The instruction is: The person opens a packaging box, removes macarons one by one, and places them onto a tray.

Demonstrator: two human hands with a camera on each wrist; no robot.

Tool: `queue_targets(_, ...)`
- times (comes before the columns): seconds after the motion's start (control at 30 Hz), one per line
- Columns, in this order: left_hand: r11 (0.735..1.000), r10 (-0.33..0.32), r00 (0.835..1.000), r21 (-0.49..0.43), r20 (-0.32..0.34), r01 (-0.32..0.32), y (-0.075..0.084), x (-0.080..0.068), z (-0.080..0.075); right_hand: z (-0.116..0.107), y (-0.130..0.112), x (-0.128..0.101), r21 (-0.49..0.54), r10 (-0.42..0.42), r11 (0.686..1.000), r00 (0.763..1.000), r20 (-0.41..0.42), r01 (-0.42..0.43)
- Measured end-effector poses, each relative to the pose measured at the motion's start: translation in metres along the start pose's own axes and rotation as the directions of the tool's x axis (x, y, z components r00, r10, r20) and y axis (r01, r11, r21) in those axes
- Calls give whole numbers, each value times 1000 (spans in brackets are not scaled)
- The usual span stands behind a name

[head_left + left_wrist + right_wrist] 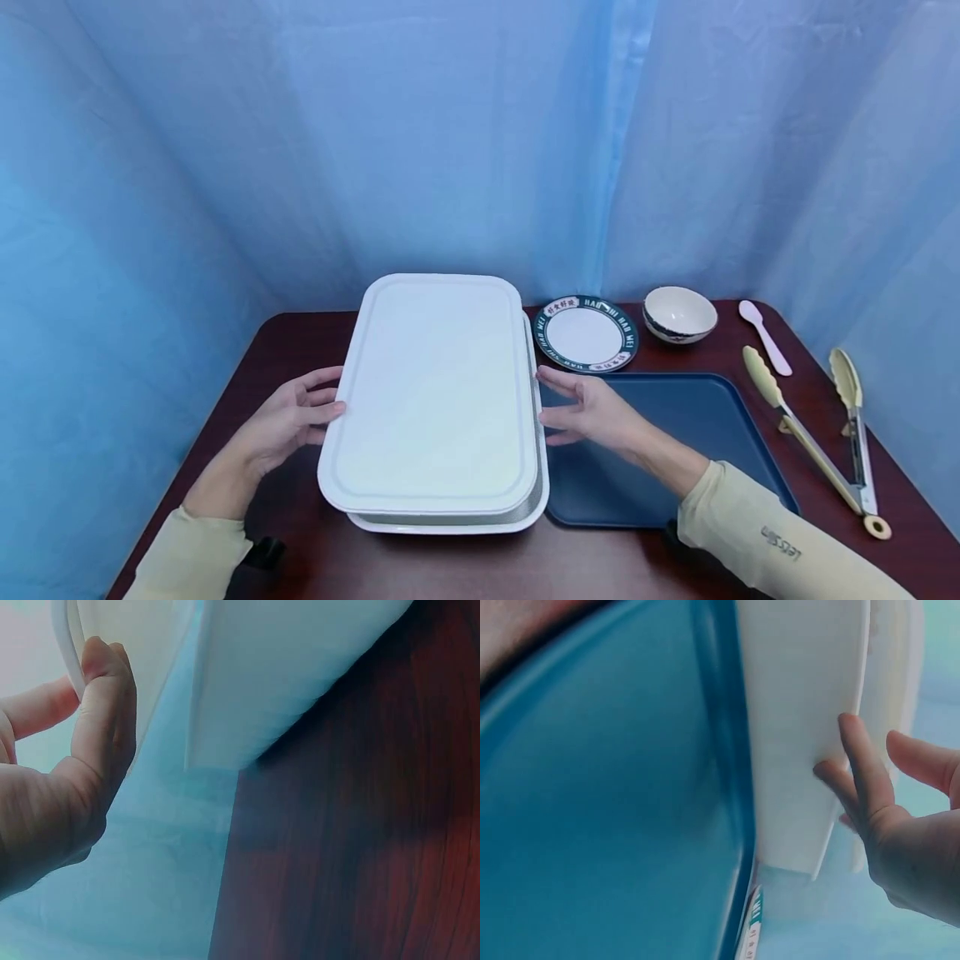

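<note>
Where the dark red-brown wooden table (300, 533) meets the person's reach, a flat white rectangular plastic lid (438, 392) sits slightly askew on a white rectangular deep tray (517, 521), its long axis running away from the person toward the blue curtain (300, 125). The lid lies directly between the two hands, so each hand faces one long edge, neither clearly closer than the other.

The left hand (288, 421) comes in from the left, fingers extended and only slightly bent; in the left wrist view its fingertips (101, 656) touch the lid's thin rim. The right hand (592, 412) mirrors it on the right side, fingers spread and nearly straight, with fingertips (847, 731) laid against the white edge. Neither hand is wrapped round anything; both rest flat-fingered against the sides.

Just beside the container, under the right forearm, lies a dark blue rectangular plastic serving tray (712, 417). Beyond it stand a round white plate with a green lettered border (586, 332) and a small white ceramic bowl (679, 314), with a pale pink plastic spoon (763, 335) and cream-tipped metal tongs (825, 433) well off to the right.
</note>
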State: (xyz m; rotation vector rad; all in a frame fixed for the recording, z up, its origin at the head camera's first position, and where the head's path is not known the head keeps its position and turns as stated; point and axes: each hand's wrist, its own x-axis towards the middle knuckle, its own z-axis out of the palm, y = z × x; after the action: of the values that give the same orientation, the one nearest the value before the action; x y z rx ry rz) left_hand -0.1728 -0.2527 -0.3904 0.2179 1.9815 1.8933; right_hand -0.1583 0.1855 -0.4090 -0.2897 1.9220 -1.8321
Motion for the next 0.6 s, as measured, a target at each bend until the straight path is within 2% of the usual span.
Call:
queue_targets(0.13, 999, 33, 999, -26, 12, -32, 1, -6, -12, -5, 5, 3, 6, -2, 1000, 999, -52, 2)
queue_targets(0.3, 994, 83, 996, -80, 20, -81, 5, -17, -33, -11, 8, 4, 12, -7, 1000, 997, -79, 8)
queue_targets(0.43, 990, 92, 996, -104, 9, -90, 11, -28, -51, -12, 8, 5, 4, -5, 1000, 995, -95, 6)
queue_targets(0.6, 990, 88, 996, -112, -6, -88, 16, -41, -74, -12, 10, 7, 4, 47, 999, 992, -116, -47)
